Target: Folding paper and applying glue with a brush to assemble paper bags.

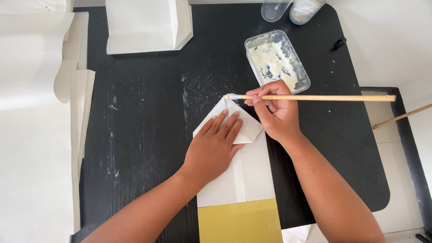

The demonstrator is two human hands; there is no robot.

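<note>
At table centre: white paper bag (245,168), flat on the black table (144,135), its end folded into a triangular flap.
Left hand (213,146): palm down, fingers spread, pressing the flap flat; it grasps nothing.
Right hand (276,110): fingers closed around a wooden-handled brush (315,97), bristle tip at the flap's apex.
Step in hand: judged to be gluing the folded flap.
Next move calls for: steady pressure, a thin even coat along the edge.
Surroundings: plastic paste tray (276,60) just beyond; paper sheets (36,112) at left.
</note>
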